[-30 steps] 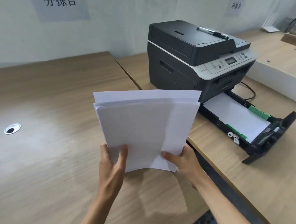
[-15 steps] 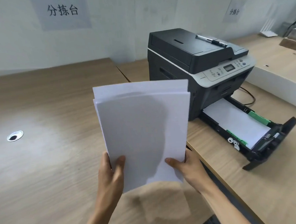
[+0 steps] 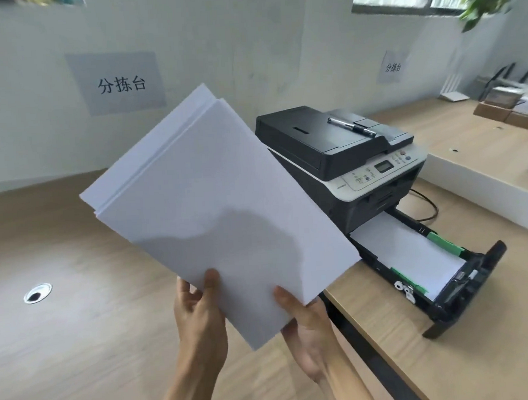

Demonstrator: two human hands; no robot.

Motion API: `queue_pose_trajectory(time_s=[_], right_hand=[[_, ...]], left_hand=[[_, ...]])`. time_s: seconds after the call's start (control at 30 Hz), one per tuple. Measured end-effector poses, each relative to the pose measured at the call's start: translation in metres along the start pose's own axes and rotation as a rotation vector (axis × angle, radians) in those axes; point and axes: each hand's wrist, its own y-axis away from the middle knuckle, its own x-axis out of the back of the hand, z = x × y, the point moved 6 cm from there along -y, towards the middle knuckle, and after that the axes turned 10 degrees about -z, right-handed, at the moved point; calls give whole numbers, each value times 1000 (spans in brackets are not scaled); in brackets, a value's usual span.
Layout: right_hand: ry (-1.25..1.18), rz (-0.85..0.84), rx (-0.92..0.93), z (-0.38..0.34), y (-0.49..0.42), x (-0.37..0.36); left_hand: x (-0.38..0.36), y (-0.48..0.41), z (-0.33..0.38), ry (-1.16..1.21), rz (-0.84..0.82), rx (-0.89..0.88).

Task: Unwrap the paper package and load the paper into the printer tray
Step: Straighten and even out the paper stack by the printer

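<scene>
Right, both hands are on the loose stack of white printer paper [image 3: 214,209], lifted clear of the light wood-grain bench [image 3: 63,320] and tilted, top corner leaning toward the wall. The left hand [image 3: 199,324] pinches the stack's near edge, thumb on the front face and fingers hidden behind; the right hand [image 3: 307,330] grips the near right corner the same way, thumb on top, palm under. The stack isn't square: the back sheets stick out past the front block along the upper left edge, so I'd jog it first, tapping the long edge and then the short edge on the bench until the steps disappear. The black pull-out printer tray [image 3: 466,292] is open at the front of the black and grey desktop printer [image 3: 347,170], near the edge of the right-hand bench, and already has white sheets lying flat in it. The green plastic paper guides [image 3: 444,244] sit against that paper. For loading, I'd turn the stack to match the tray's long axis, lower it flat between the guides, keep it below the fill mark, and avoid forcing a corner under the guide tabs. A black pen [image 3: 352,127] lies on the printer lid, clear of the tray. No wrapper is visible on the stack.
</scene>
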Motion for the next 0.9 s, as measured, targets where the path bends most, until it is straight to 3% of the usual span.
queue_pose_trajectory(time_s=[0.1, 0.23, 0.3, 0.33, 0.37, 0.43, 0.47, 0.53, 0.6, 0.67, 0.73, 0.83, 0.9], right_hand=[[226, 147, 62, -26, -6, -9], [620, 181, 47, -69, -15, -13], [809, 123, 25, -99, -19, -18], [902, 75, -1, -113, -22, -21], [1009, 24, -26, -126, -25, -24], [1245, -82, -48, -148, -34, -32], [1357, -138, -57, -156, -38, -40], [1503, -251, -101, -166, -44, -58], [1581, -366, -136, -172, -47, -77], [1646, -423, -157, -180, -50, -92], [1656, -424, -79, -193, -56, -101], [1500, -139, 199, -221, -59, -78], [1163, -11, 174, -204, -49, -40]], left_hand=[[-6, 2, -4, 20, 66, 81], [1, 7, -5, -71, 31, 315], [18, 10, 18, -413, 141, 336], [22, 8, 42, -700, 215, 256], [16, 3, 72, -959, 240, 66], [-24, -11, 120, -1268, 60, -375], [-46, -21, 134, -1363, -100, -472], [-72, -42, 139, -1475, -423, -365], [-76, -57, 131, -1462, -654, -98], [-70, -61, 124, -1317, -676, 44], [-67, -57, 121, -1169, -617, 23], [-55, -57, 114, -933, -499, -31], [-44, -57, 106, -812, -444, -43]])
